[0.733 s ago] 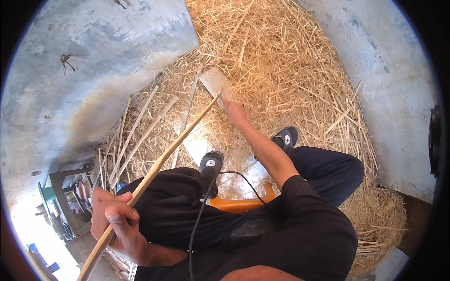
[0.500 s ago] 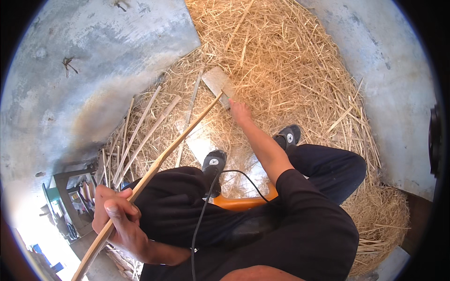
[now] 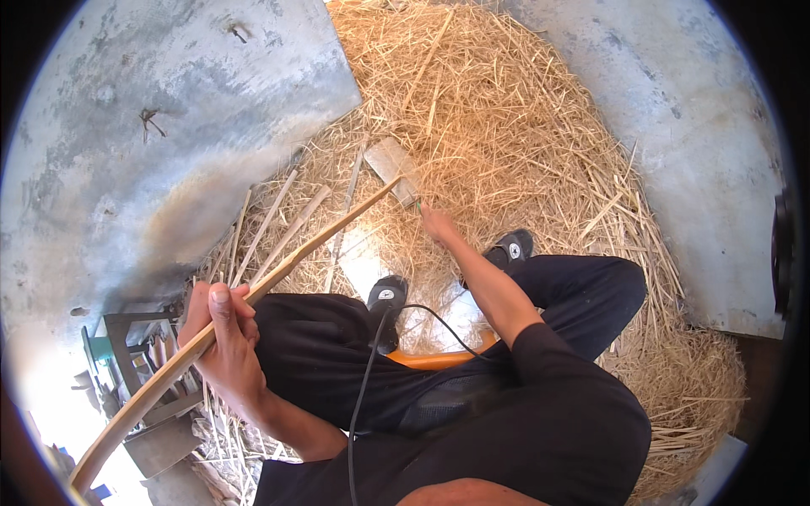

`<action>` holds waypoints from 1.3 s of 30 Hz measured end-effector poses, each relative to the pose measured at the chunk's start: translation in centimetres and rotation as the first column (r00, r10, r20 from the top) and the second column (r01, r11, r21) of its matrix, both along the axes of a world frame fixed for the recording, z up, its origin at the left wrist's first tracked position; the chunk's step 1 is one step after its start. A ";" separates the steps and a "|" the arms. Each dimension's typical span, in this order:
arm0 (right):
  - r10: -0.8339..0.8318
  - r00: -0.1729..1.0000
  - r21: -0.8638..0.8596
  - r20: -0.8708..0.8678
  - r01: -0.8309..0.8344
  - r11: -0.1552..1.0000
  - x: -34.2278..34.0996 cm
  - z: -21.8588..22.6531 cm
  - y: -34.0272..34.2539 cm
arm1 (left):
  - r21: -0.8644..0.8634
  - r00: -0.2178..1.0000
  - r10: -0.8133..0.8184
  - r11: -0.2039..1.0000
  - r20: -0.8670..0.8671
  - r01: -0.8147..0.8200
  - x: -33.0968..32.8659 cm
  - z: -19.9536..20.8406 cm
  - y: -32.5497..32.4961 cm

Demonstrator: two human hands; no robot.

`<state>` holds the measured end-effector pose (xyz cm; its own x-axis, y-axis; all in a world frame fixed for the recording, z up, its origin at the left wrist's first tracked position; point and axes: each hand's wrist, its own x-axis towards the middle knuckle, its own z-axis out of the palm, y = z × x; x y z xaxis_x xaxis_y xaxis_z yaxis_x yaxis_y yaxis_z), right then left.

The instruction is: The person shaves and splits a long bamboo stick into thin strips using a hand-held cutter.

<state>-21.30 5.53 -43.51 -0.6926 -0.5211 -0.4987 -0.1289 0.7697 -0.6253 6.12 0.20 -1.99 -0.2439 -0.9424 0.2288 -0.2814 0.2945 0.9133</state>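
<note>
My left hand (image 3: 224,337) is closed round a long, slightly bent bamboo strip (image 3: 291,260), with the thumb lying along its top. The strip slants from the lower left up to the middle of the view. Its far tip lies over a flat greyish wooden block (image 3: 388,158) among the shavings. Close to that tip, my right hand (image 3: 437,224) is closed round a small tool (image 3: 419,207). Only a bit of green shows at my fingers; I cannot make out the tool's blade or its full shape.
A big heap of straw-coloured shavings (image 3: 506,110) spreads ahead and to the right. Several flat strips (image 3: 291,223) lie left of the block. Grey wall-like panels (image 3: 211,93) stand on both sides. A black cable (image 3: 363,396) crosses my lap, above an orange seat edge (image 3: 439,360).
My left hand has moved a little forward, and the strip's near end has swung out to the left. My right hand has drawn slightly back toward me. The view has shifted a little.
</note>
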 end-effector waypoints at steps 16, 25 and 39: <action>0.000 0.996 0.091 -0.089 0.008 0.996 -1.0 0.1 -4.0 | -0.074 1.000 -0.016 0.997 0.007 0.016 -0.8 -0.6 -0.7; 0.096 0.985 0.176 -0.140 -0.070 0.982 1.0 1.7 3.7 | -0.089 0.997 0.029 0.996 0.074 -0.023 -0.2 -0.7 0.0; 0.216 0.961 -0.502 -0.173 -0.275 0.820 11.9 26.3 1.5 | -0.163 0.997 -0.006 0.986 0.078 0.019 -0.7 -0.4 0.3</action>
